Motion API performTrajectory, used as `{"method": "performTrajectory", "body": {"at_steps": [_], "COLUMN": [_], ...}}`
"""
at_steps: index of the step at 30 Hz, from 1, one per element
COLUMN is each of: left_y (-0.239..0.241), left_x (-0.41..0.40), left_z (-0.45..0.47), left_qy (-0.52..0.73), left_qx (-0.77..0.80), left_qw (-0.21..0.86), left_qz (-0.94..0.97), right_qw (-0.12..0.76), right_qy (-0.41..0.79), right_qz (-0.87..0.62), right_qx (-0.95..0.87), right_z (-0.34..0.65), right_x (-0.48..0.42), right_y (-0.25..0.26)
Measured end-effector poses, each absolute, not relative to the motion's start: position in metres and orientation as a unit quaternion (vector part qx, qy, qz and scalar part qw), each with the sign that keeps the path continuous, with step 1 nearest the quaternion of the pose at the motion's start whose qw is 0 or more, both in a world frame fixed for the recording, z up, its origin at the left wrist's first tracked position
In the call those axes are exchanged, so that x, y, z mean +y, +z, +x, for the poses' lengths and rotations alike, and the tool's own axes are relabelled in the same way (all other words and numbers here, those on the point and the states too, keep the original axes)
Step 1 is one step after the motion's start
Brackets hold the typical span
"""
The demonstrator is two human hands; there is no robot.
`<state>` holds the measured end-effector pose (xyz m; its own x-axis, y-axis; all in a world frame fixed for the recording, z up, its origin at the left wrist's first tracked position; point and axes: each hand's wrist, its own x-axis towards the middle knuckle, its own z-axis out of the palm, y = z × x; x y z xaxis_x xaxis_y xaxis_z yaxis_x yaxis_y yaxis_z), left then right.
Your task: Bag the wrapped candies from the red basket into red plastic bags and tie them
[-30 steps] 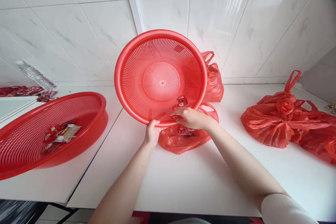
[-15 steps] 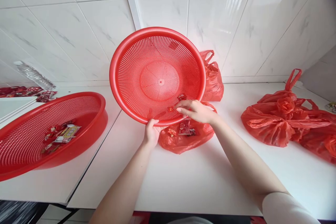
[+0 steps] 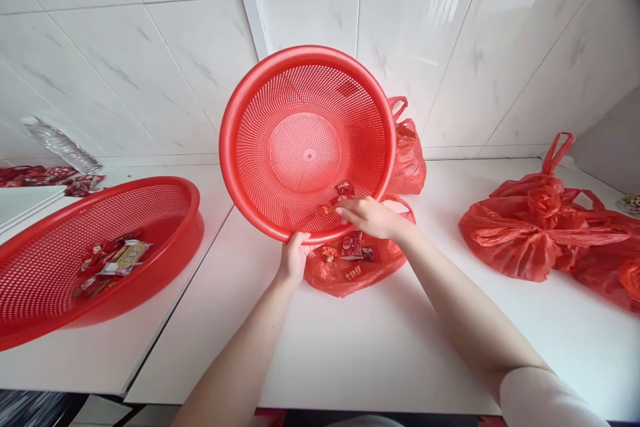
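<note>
So a round red mesh basket [image 3: 307,140] is held tipped up on edge over the white counter [image 3: 375,347], its lower rim pinched by the left hand [image 3: 293,259], fingers closed on it from below. Small wrapped candies [image 3: 343,190] are being touched inside the basket's low side by the right hand [image 3: 367,217], fingers curled together over them, though whether one is actually gripped can't be made out. Right underneath, an open red plastic bag [image 3: 350,267] with more sweets is seen, a bigger red basket [image 3: 95,247] is parked off to the left, and tied red bags [image 3: 540,227] are lying well apart on the right.

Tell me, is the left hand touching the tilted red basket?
Touching: the head view shows the left hand gripping the lower rim of the tilted red basket.
</note>
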<state>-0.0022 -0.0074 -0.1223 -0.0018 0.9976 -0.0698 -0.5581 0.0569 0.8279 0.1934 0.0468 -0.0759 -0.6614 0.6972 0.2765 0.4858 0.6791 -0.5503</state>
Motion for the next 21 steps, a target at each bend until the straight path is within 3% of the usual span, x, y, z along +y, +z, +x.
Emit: {"method": "performTrajectory", "body": {"at_steps": [5, 9, 13, 21], "left_y": [-0.123, -0.129, -0.13, -0.123], "left_x": [-0.006, -0.009, -0.011, -0.007], "left_z": [-0.008, -0.006, -0.003, -0.006], "left_qy": [0.603, 0.585, 0.58, 0.598], "left_qx": [0.385, 0.363, 0.355, 0.384], "left_qw": [0.627, 0.644, 0.647, 0.622], "left_qz": [0.308, 0.333, 0.345, 0.328], "right_qw": [0.304, 0.248, 0.181, 0.179], "right_qy": [0.135, 0.062, 0.145, 0.321], "right_qz": [-0.399, -0.472, -0.386, -0.258], "right_qx": [-0.854, -0.844, -0.893, -0.893], "right_z": [0.201, 0.196, 0.188, 0.2], "right_x": [0.051, 0.056, 0.054, 0.049], "right_y": [-0.072, -0.088, -0.095, -0.071]}}
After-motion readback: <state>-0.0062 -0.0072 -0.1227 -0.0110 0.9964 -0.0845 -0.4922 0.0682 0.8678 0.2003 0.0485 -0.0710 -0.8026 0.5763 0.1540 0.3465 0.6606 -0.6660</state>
